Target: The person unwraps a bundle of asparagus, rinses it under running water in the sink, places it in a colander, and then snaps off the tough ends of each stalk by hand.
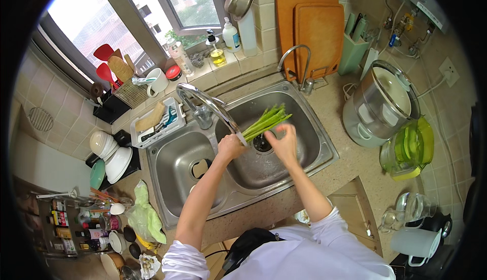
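Observation:
A bunch of green asparagus (266, 122) slants over the right basin (296, 158) of a steel double sink, its tips towards the back right. My left hand (230, 147) grips the stalk ends right under the spout of the chrome faucet (213, 107). Some of the stalk ends are hidden by the spout and that hand. My right hand (283, 141), slightly blurred, is beside the lower edge of the bunch with thumb and fingers apart. Whether it touches the stalks I cannot tell. Below the bunch lies the dark drain (262, 143).
Left of the faucet stands a white drainer tray (158, 124) with a loofah. The left basin (171, 166) adjoins. A slim second tap (306, 63) rises near orange cutting boards (317, 32). A steamer pot (380, 105) stands right; a green cloth (142, 211) lies left.

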`<action>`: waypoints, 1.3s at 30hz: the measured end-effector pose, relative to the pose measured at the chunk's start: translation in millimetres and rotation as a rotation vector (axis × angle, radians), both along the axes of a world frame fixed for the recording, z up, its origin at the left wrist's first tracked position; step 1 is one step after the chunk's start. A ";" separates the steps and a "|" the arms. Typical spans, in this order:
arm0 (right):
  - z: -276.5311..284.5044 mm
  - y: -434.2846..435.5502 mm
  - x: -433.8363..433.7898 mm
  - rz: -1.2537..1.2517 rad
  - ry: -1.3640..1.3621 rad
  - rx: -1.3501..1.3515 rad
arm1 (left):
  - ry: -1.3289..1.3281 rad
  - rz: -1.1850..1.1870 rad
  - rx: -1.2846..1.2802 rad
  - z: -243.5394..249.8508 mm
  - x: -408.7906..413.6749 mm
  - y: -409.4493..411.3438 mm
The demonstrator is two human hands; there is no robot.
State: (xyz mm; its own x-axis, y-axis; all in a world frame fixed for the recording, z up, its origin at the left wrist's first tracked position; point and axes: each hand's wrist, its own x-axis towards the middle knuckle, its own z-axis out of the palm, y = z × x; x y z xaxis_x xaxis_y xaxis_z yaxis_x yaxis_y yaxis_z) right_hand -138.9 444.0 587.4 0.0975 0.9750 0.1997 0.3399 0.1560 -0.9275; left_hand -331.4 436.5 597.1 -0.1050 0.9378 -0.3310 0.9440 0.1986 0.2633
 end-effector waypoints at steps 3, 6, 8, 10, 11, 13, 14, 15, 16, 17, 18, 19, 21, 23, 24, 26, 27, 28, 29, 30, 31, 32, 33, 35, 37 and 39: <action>-21.3 -3.2 -17.2 0.030 0.785 -0.855 | -0.035 0.086 0.148 -7.6 9.0 -0.4; -20.1 3.5 -42.6 0.344 1.486 -0.841 | -0.113 -0.052 0.271 7.5 31.1 -9.1; -27.0 17.4 -58.0 0.253 1.549 -0.694 | -0.117 -0.092 0.242 6.1 31.9 -9.6; -48.2 25.6 -59.8 0.201 1.589 -0.627 | -0.302 -0.181 0.001 7.2 23.9 -9.0; -58.1 27.6 -57.4 0.199 1.597 -0.611 | -0.331 -0.233 0.128 -11.3 17.4 -2.6; -67.0 23.6 -59.4 0.200 1.614 -0.594 | -0.423 -0.086 0.243 -19.6 22.6 0.8; -74.8 22.0 -51.3 0.213 1.594 -0.565 | -0.512 0.085 0.236 3.4 47.3 0.1; -68.7 13.3 -58.7 0.235 1.628 -0.572 | -0.358 0.111 0.302 -4.7 57.0 -3.5; -57.5 5.4 -70.2 0.268 1.661 -0.581 | -0.199 0.142 0.370 -23.1 59.2 -4.3; -43.6 -0.6 -79.1 0.296 1.691 -0.583 | -0.045 0.168 0.435 -44.2 55.4 0.9; -19.9 -13.0 -89.8 0.246 1.773 -0.679 | -0.051 0.203 0.431 -68.5 39.6 6.9; -20.9 -16.1 -89.1 0.277 1.762 -0.660 | -0.147 0.236 0.261 -64.8 35.2 14.7; -23.3 -22.7 -87.3 0.341 1.738 -0.627 | -0.333 0.301 -0.084 -53.9 25.3 29.1; -33.4 -13.5 -69.7 0.349 1.696 -0.654 | -0.329 0.234 -0.004 -21.3 59.6 7.2; -39.1 -6.6 -65.4 0.280 1.701 -0.701 | -0.353 0.262 0.023 -15.4 69.5 -0.4; -58.2 -2.0 -59.3 0.357 1.754 -0.713 | -0.453 0.308 0.133 -20.8 78.0 -9.7; -47.7 -6.1 -67.9 0.306 1.718 -0.688 | -0.466 0.346 0.069 -26.7 66.4 -3.7; -22.4 -17.3 -78.9 0.256 1.675 -0.672 | -0.483 0.391 0.002 -34.2 49.0 5.1; 0.9 -27.2 -86.0 0.205 1.630 -0.649 | -0.503 0.432 -0.065 -37.6 36.0 11.2; 16.2 -32.1 -85.9 0.272 1.637 -0.647 | -0.600 0.454 -0.094 -23.1 35.1 12.2; 7.3 -24.6 -84.2 0.271 1.652 -0.674 | -0.584 0.456 -0.084 -24.1 37.0 13.7; -12.0 -10.6 -81.5 0.271 1.667 -0.702 | -0.568 0.461 -0.074 -24.9 39.7 14.8; -30.5 0.1 -78.6 0.270 1.692 -0.724 | -0.543 0.458 -0.063 -24.5 41.5 16.1; -72.8 7.2 -79.4 0.794 1.877 -0.629 | -0.498 0.457 -0.044 -26.2 45.5 16.9; -98.7 19.6 -93.8 1.053 2.072 -0.562 | -0.470 0.450 -0.029 -22.3 56.9 16.0; -103.4 20.6 -92.6 0.824 1.997 -0.606 | -0.606 0.461 0.001 -16.1 56.4 10.0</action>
